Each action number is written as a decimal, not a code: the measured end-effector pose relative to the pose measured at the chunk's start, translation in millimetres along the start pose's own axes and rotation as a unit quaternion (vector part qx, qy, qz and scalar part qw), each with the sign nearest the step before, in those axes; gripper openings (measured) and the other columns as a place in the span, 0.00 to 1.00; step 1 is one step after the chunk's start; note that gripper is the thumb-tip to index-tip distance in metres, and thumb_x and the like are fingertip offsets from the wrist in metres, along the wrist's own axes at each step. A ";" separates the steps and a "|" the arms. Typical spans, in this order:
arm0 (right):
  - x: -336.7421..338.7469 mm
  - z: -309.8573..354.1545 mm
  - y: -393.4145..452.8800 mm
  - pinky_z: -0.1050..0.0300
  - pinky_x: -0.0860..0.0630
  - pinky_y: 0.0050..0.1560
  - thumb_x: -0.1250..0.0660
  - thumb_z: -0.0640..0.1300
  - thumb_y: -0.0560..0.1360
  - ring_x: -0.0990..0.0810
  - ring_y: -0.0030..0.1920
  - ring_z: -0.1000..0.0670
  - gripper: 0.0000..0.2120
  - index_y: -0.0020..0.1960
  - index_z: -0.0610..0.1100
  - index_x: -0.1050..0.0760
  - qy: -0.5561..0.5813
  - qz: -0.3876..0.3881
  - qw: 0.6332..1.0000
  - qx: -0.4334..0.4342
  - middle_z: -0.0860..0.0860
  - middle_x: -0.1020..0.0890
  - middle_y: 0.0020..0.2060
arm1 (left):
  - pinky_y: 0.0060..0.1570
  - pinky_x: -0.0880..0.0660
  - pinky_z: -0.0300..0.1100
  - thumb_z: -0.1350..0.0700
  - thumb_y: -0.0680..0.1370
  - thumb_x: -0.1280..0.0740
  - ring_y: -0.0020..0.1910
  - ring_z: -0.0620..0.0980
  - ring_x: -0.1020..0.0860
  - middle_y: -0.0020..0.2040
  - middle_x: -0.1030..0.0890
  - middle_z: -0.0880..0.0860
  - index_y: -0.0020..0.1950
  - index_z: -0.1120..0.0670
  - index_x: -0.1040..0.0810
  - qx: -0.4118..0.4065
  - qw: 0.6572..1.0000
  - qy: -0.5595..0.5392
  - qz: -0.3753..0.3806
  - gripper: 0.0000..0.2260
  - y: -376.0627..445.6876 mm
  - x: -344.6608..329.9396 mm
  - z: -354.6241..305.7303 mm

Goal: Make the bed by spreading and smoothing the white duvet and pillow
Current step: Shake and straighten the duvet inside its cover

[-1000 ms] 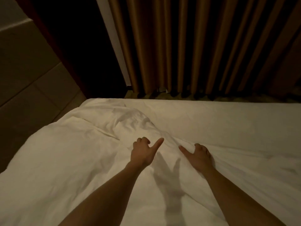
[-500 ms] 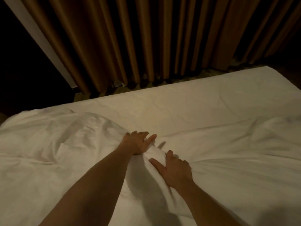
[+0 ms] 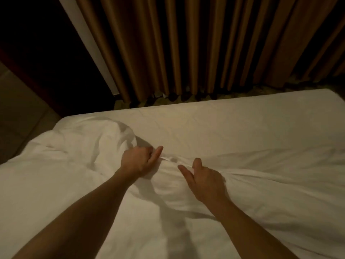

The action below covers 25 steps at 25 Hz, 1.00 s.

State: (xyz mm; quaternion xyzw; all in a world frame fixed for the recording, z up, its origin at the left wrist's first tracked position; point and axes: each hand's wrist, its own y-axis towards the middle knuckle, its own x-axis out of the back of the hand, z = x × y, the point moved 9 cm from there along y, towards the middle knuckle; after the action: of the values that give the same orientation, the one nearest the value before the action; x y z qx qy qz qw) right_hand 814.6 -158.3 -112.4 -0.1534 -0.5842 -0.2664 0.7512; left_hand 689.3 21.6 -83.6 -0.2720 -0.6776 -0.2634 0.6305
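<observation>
The white duvet (image 3: 74, 180) lies rumpled over the near and left part of the bed, with a raised fold at its far left. Its far edge runs across the middle of the bed. My left hand (image 3: 139, 160) grips that edge in a bunch, fingers curled, thumb stretched out to the right. My right hand (image 3: 203, 177) holds the same edge a little to the right, fingers curled into the cloth, thumb and index finger sticking out. Beyond the edge the bare white sheet (image 3: 233, 128) lies flat. No pillow is in view.
Brown pleated curtains (image 3: 186, 43) hang close behind the far side of the bed. A white vertical frame (image 3: 87, 43) and a dark opening stand at the far left. Tiled floor (image 3: 20, 113) shows to the left of the bed's corner.
My view has swung back to the left. Both hands still hold the duvet's edge; they have spread a little apart, and the fold at the left has lifted.
</observation>
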 end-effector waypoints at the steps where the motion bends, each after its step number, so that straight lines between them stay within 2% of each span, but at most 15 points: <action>1: 16.8 7.5 -14.7 0.50 0.23 0.34 0.72 0.76 0.72 0.17 0.33 0.40 0.44 0.52 0.45 0.30 0.012 -0.030 0.999 0.009 0.46 0.17 0.32 | 0.34 0.32 0.43 0.29 0.74 0.62 0.36 0.54 0.20 0.34 0.20 0.51 0.36 0.50 0.26 0.029 0.999 0.002 -0.019 0.35 -33.2 14.2 4.4; 4: 11.9 28.8 -103.5 0.51 0.24 0.29 0.62 0.76 0.76 0.19 0.28 0.41 0.39 0.50 0.45 0.28 0.072 0.020 0.997 0.014 0.45 0.19 0.29 | 0.31 0.33 0.42 0.30 0.77 0.60 0.32 0.55 0.19 0.31 0.20 0.53 0.32 0.50 0.30 0.104 0.993 -0.040 -0.028 0.32 -172.0 10.7 20.2; 6: -31.0 39.5 -186.4 0.50 0.23 0.30 0.63 0.76 0.75 0.18 0.29 0.42 0.42 0.54 0.45 0.25 0.057 0.147 0.987 -0.007 0.45 0.17 0.32 | 0.26 0.31 0.42 0.33 0.81 0.57 0.27 0.55 0.20 0.25 0.23 0.53 0.30 0.51 0.29 0.123 0.987 -0.085 0.057 0.32 -268.0 -25.0 19.1; 8: -80.9 17.2 -265.9 0.54 0.26 0.20 0.58 0.74 0.78 0.23 0.19 0.46 0.40 0.50 0.42 0.22 0.149 0.302 0.940 -0.048 0.46 0.20 0.26 | 0.33 0.22 0.48 0.39 0.80 0.45 0.29 0.53 0.18 0.25 0.22 0.53 0.30 0.50 0.25 0.148 0.982 -0.079 0.085 0.25 -331.3 -108.1 32.2; 9: -93.2 2.8 -285.4 0.57 0.26 0.21 0.54 0.73 0.79 0.23 0.20 0.49 0.36 0.52 0.43 0.25 0.157 0.212 0.963 -0.050 0.49 0.19 0.28 | 0.42 0.21 0.54 0.44 0.78 0.39 0.33 0.53 0.17 0.27 0.20 0.52 0.32 0.48 0.22 0.154 0.981 -0.116 0.016 0.17 -357.0 -144.6 36.2; 10: -104.2 -4.4 -304.5 0.61 0.24 0.26 0.49 0.73 0.78 0.20 0.28 0.51 0.32 0.56 0.45 0.27 0.127 0.122 0.984 -0.006 0.53 0.18 0.36 | 0.44 0.22 0.59 0.49 0.76 0.35 0.35 0.54 0.17 0.30 0.18 0.52 0.37 0.47 0.19 0.244 0.954 -0.139 -0.106 0.10 -378.5 -163.8 56.1; 11: -105.2 -12.0 -318.3 0.64 0.23 0.35 0.45 0.74 0.76 0.18 0.38 0.52 0.29 0.59 0.51 0.26 0.034 0.072 0.997 0.012 0.59 0.22 0.42 | 0.40 0.21 0.58 0.51 0.76 0.33 0.34 0.55 0.17 0.32 0.17 0.54 0.41 0.49 0.17 0.361 0.892 -0.119 -0.247 0.06 -404.0 -173.5 76.7; 12: -119.4 -27.4 -331.5 0.62 0.25 0.38 0.48 0.78 0.74 0.19 0.41 0.52 0.28 0.56 0.59 0.25 0.016 0.126 0.991 -0.043 0.61 0.26 0.41 | 0.36 0.20 0.55 0.49 0.76 0.33 0.32 0.55 0.19 0.32 0.18 0.54 0.40 0.51 0.16 0.390 0.886 -0.100 -0.230 0.10 -422.1 -185.5 72.6; 13: -141.1 -33.2 -355.9 0.59 0.29 0.35 0.58 0.82 0.70 0.21 0.38 0.54 0.35 0.49 0.60 0.23 0.090 0.262 0.952 -0.129 0.59 0.26 0.37 | 0.36 0.19 0.52 0.43 0.76 0.35 0.32 0.54 0.19 0.32 0.18 0.54 0.37 0.52 0.17 0.290 0.944 -0.101 -0.120 0.16 -437.7 -193.7 44.3; 14: -142.8 -26.5 -366.3 0.57 0.30 0.34 0.66 0.84 0.65 0.20 0.35 0.53 0.43 0.45 0.58 0.23 0.108 0.315 0.929 -0.161 0.56 0.24 0.35 | 0.41 0.20 0.51 0.38 0.76 0.37 0.36 0.55 0.19 0.34 0.18 0.53 0.35 0.52 0.19 0.210 0.970 -0.122 0.010 0.21 -450.9 -190.4 12.8; 16: -99.4 9.7 -371.9 0.51 0.24 0.40 0.69 0.85 0.62 0.16 0.39 0.47 0.49 0.48 0.53 0.23 0.078 0.208 0.963 -0.154 0.51 0.18 0.38 | 0.52 0.24 0.50 0.32 0.79 0.47 0.47 0.56 0.20 0.42 0.18 0.52 0.43 0.50 0.18 0.109 0.963 -0.186 0.162 0.27 -462.6 -146.8 -19.4; 18: -69.6 39.3 -350.2 0.49 0.24 0.50 0.69 0.84 0.62 0.17 0.50 0.45 0.50 0.54 0.52 0.25 0.070 0.160 0.979 -0.110 0.51 0.19 0.48 | 0.57 0.27 0.49 0.30 0.80 0.59 0.57 0.54 0.24 0.54 0.22 0.50 0.57 0.48 0.21 0.073 0.975 -0.137 0.161 0.32 -411.4 -110.3 -11.6; 21: -40.9 90.7 -293.3 0.50 0.25 0.51 0.65 0.83 0.65 0.20 0.50 0.45 0.48 0.56 0.49 0.27 0.140 0.148 0.975 -0.089 0.50 0.20 0.48 | 0.58 0.28 0.49 0.31 0.80 0.51 0.61 0.54 0.28 0.60 0.25 0.52 0.63 0.52 0.26 0.183 0.970 -0.147 0.070 0.29 -334.3 -47.9 44.1; 23: -37.3 120.3 -259.6 0.54 0.25 0.50 0.58 0.86 0.62 0.21 0.51 0.49 0.48 0.60 0.50 0.30 0.253 0.174 0.944 -0.120 0.51 0.21 0.51 | 0.57 0.27 0.52 0.32 0.80 0.47 0.62 0.56 0.29 0.61 0.25 0.54 0.64 0.54 0.27 0.235 0.961 -0.146 0.022 0.29 -295.2 -8.3 79.6; 25: -41.7 150.0 -225.3 0.58 0.27 0.49 0.48 0.84 0.63 0.22 0.51 0.53 0.47 0.66 0.50 0.34 0.389 0.208 0.880 -0.176 0.50 0.22 0.57 | 0.56 0.27 0.54 0.29 0.78 0.50 0.62 0.58 0.29 0.62 0.26 0.56 0.66 0.56 0.28 0.253 0.960 -0.119 0.004 0.34 -260.8 18.1 115.1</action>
State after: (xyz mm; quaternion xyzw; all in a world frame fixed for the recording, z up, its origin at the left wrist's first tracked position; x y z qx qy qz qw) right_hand 557.3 -250.6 -130.0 -0.2852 -0.1434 -0.2409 0.9166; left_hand 423.6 -83.2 -76.8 -0.1353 -0.7914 -0.0463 0.5943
